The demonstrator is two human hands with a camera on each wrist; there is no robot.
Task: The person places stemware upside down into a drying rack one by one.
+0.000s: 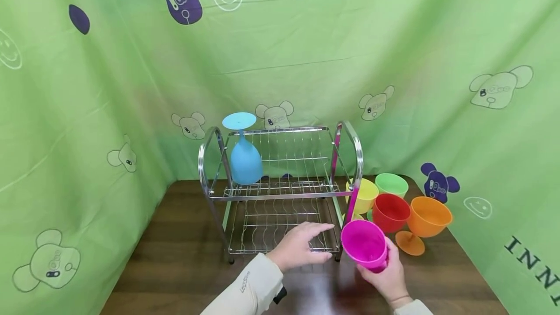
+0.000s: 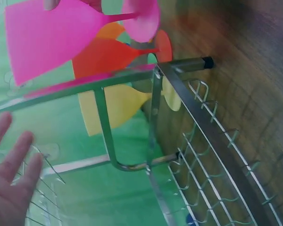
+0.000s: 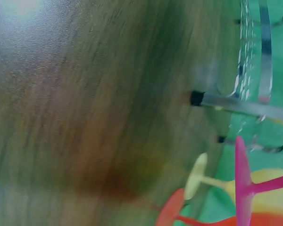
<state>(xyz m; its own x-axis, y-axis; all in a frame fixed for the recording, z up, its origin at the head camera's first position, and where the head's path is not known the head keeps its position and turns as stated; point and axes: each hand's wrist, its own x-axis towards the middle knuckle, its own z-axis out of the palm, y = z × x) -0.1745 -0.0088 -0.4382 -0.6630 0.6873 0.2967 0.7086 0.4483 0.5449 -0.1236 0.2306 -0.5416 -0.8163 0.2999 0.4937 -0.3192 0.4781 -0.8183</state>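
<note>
My right hand (image 1: 387,276) grips a pink plastic goblet (image 1: 362,243) by its bowl, in front of the rack's right end. The goblet is upright with its mouth tipped toward the head camera; its foot (image 3: 244,193) shows in the right wrist view. My left hand (image 1: 302,246) is held in front of the dish rack (image 1: 280,196), thumb and fingers apart and holding nothing. In the left wrist view its spread fingers (image 2: 20,157) appear near the rack's frame. A blue goblet (image 1: 246,162) stands upside down on the upper tier at the left.
Right of the rack, a yellow goblet (image 1: 366,196), a green goblet (image 1: 392,184), a red goblet (image 1: 391,213) and an orange goblet (image 1: 430,217) stand close together. The wooden table (image 1: 175,237) is enclosed by a green printed cloth (image 1: 284,52).
</note>
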